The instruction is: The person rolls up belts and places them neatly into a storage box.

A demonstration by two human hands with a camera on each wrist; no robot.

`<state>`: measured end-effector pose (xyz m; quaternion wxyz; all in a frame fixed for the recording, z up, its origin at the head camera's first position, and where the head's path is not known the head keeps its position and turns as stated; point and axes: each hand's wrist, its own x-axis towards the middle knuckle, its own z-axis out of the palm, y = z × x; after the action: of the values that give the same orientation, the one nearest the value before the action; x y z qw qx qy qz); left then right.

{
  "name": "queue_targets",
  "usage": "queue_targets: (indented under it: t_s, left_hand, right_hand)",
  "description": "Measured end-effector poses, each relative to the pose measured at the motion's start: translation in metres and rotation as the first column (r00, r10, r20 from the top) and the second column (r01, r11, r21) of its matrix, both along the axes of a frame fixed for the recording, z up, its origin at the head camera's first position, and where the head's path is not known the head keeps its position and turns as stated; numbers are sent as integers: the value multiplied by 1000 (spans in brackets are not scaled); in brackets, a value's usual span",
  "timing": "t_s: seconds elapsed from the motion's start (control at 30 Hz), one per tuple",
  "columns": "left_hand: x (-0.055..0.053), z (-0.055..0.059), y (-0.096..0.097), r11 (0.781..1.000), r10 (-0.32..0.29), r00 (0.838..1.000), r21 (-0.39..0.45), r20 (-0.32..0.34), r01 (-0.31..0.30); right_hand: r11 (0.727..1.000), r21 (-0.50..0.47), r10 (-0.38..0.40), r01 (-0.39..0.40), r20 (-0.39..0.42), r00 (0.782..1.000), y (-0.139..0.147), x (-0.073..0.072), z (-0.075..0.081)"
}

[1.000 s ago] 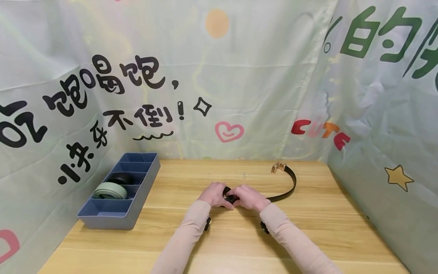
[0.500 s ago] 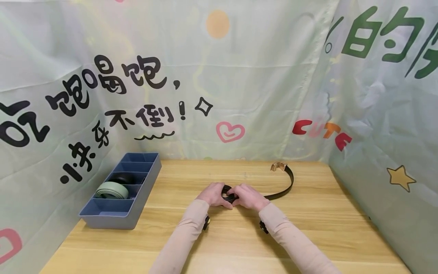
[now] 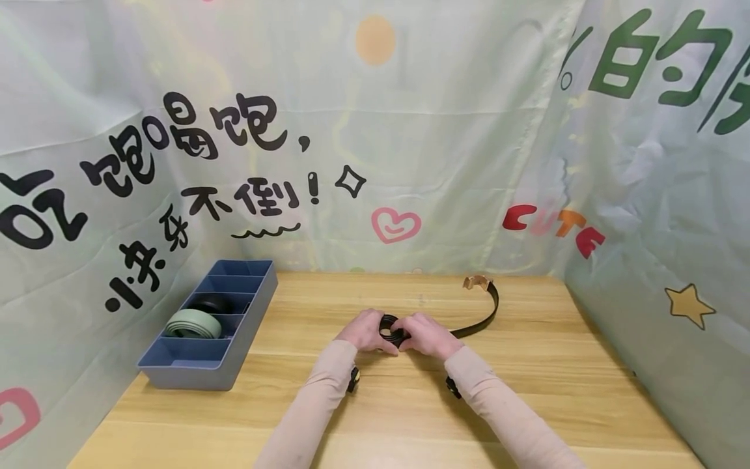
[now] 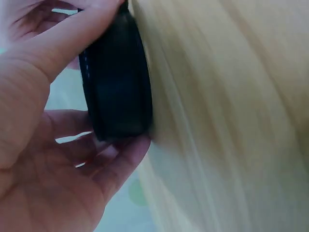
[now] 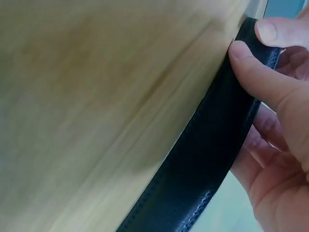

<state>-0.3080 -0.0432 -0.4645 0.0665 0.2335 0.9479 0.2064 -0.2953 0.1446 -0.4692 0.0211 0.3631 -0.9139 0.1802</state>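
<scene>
A black leather belt with pale edge stitching stands on its edge on the table, part of it wound into a coil (image 3: 387, 321) between both hands. My left hand (image 3: 364, 331) grips the coil from the left; in the left wrist view its thumb and fingers wrap round the coiled strap (image 4: 118, 82). From the right, my right hand (image 3: 426, 335) holds the coil, its fingers reaching to the middle. The right wrist view shows its thumb pressing the strap (image 5: 207, 130). A loose tail (image 3: 477, 326) curves away rightward to a gold-coloured buckle (image 3: 478, 282).
At the left stands a blue-grey divided tray (image 3: 225, 365). A light green coiled strap (image 3: 193, 324) and a black coil (image 3: 212, 303) sit in its compartments. Printed cloth (image 3: 445, 163) hangs behind the wooden table (image 3: 410, 417) and along both sides.
The belt's loose tail has shortened a little, its buckle end drawn slightly left and turned. More of the coil shows between the hands, which keep nearly the same place.
</scene>
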Motion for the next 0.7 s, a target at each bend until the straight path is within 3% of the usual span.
queue_targets:
  t_s: [0.13, 0.27, 0.4, 0.53, 0.7]
  left_hand:
    - [-2, -1, 0, 1000, 7, 1000, 15, 22, -7]
    - [-4, -2, -1, 999, -30, 998, 23, 47, 29]
    - [-2, -3, -1, 999, -40, 999, 11, 27, 40]
    - [-1, -2, 0, 1000, -2, 1000, -6, 10, 2]
    - [-4, -1, 0, 1000, 0, 999, 1, 33, 0]
  right_hand:
    - [1000, 5, 18, -18, 27, 999, 3, 0, 1]
    - [1000, 6, 23, -23, 52, 998, 5, -1, 1]
    - [1000, -1, -2, 2, 5, 1000, 2, -1, -2]
    - [999, 13, -29, 30, -37, 999, 0, 0, -4]
    - [1000, 23, -5, 4, 51, 999, 7, 0, 2]
